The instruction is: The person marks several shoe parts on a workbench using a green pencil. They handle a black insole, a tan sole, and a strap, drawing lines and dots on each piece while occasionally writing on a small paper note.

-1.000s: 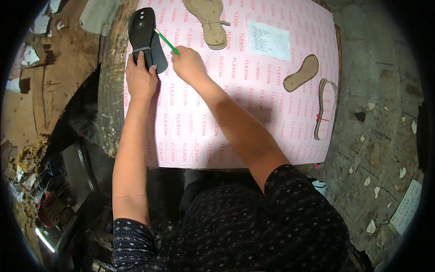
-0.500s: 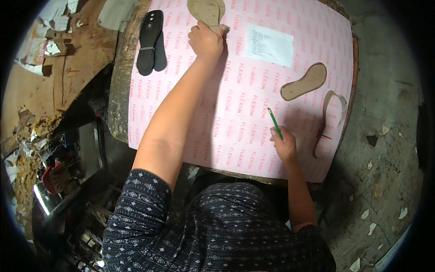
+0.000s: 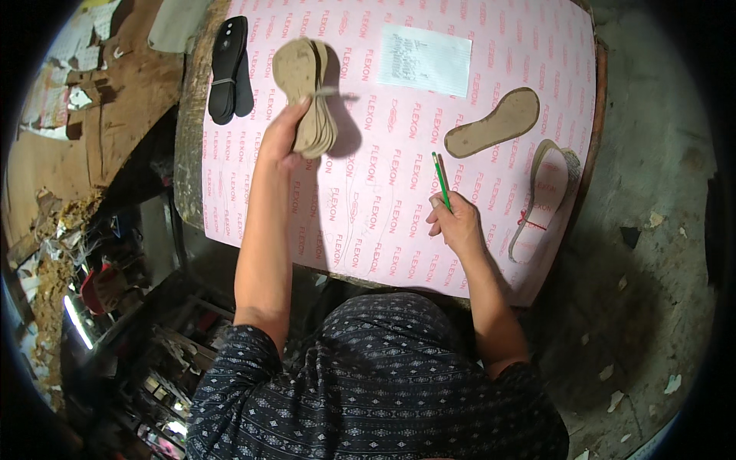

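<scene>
One insole bundle [image 3: 296,70] runs lengthwise near-to-far, its left edge gripped by the left hand [image 3: 282,139]; the right hand [image 3: 460,224] holds a green pencil [image 3: 440,178].

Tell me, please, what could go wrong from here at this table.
The tan sole bundle in the left hand is fanned at its ends, so layers might slip within their grey tie. The green pencil in the right hand could leave a stray mark if its point brushes the pink sheet. The red-tied bundle lies near the right edge of the table, so a bump might push it off.
</scene>
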`<state>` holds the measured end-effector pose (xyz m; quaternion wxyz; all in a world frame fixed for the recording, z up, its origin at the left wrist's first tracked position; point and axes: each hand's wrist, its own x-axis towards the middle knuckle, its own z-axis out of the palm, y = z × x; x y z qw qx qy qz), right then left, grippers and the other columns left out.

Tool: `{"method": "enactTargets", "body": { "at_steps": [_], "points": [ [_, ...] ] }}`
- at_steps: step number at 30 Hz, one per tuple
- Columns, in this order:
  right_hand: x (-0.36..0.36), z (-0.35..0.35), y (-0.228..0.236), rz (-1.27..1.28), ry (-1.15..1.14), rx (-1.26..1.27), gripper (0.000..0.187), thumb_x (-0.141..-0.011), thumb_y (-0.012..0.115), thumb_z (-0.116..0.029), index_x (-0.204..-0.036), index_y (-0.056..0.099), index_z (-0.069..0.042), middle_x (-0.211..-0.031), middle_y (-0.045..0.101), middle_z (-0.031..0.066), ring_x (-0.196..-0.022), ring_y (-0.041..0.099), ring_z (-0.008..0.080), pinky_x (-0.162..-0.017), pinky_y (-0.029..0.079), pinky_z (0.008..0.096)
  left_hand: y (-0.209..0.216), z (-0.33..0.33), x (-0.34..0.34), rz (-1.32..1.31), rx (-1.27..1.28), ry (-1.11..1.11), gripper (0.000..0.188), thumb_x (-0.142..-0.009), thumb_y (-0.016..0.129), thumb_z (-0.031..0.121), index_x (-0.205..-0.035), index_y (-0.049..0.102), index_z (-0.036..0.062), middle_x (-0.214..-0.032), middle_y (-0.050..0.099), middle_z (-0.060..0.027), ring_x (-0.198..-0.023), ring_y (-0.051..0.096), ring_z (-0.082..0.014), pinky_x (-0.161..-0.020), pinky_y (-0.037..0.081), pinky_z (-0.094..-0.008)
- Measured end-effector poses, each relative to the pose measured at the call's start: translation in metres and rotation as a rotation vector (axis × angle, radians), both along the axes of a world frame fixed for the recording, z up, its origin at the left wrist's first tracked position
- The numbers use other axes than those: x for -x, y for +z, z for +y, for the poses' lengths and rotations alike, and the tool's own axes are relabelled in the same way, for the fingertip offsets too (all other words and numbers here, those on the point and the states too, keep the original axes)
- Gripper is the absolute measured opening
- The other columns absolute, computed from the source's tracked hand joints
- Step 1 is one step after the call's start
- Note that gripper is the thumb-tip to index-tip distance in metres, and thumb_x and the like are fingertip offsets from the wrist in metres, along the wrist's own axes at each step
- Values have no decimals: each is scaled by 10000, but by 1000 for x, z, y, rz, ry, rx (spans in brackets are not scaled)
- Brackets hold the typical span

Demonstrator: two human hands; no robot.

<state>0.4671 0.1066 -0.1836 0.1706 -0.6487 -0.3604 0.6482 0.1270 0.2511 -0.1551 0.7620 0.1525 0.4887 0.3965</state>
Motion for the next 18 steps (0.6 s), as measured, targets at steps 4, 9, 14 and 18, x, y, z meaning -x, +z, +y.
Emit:
{"method": "enactTargets", "body": {
  "at_steps": [4, 9, 14, 18],
  "points": [
    [-1, 6, 0, 41, -24, 58, 196, -1053, 608, -208, -1104, 673, -30, -754, 702, 71, -541, 657, 121, -388, 401, 258, 8, -71, -19, -222, 2, 81, 521, -989, 614, 196, -1394, 518, -117, -1255, 664, -245, -1126, 702, -285, -883, 654, -388],
    [-3, 11, 3, 38, 13, 100, 193, -1053, 599, -199, -1105, 669, -28, -758, 703, 76, -547, 666, 124, -391, 410, 247, 10, -119, -31, -287, 59, 24, 564, -940, 642, 75, -1435, 449, -112, -1232, 678, -262, -1035, 738, -303, -897, 655, -419],
    [-2, 12, 4, 60, 0, 96, 208, -1057, 592, -202, -1112, 663, -15, -759, 701, 86, -548, 668, 126, -390, 411, 245, 9, -150, -42, -306, 221, 55, 577, -1033, 612, 305, -1447, 466, -70, -1152, 704, -265, -925, 759, -330, -753, 668, -435],
    [-2, 11, 3, 58, 13, 86, 221, -1059, 588, -210, -1121, 661, -11, -759, 702, 92, -547, 669, 132, -387, 410, 244, 3, -160, -51, -485, 238, 215, 888, -1028, 401, 723, -1485, 477, -35, -1148, 696, -273, -861, 740, -310, -723, 668, -433]
  ]
}}
